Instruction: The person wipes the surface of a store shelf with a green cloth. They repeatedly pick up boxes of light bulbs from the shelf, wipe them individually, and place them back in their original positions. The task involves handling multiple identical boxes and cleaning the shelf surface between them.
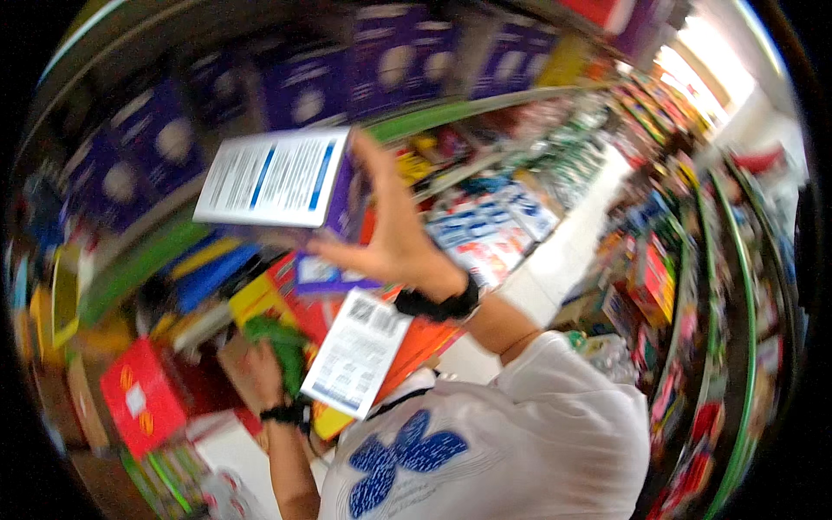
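Observation:
My right hand [390, 237] grips a purple carton [273, 179] at its right end, fingers over the far edge and thumb at the near one. The carton's white printed side faces up, level with the shelf front. My left hand [265, 374] is lower, beside a bunched green cloth-like item [281, 351] and a brown cardboard piece [237, 364]; blur hides whether it grips either. Between my arms is a white printed card or panel [357, 354] bearing a code. Another purple box [312, 270] shows partly below my right hand.
Similar purple boxes [396, 65] stand along a shelf with a green edge strip [429, 120]. A red box [143, 396] sits low at left. White-and-blue packs [487, 221] lie lower at right. Across the tiled aisle [578, 227] stand stocked shelves [702, 344].

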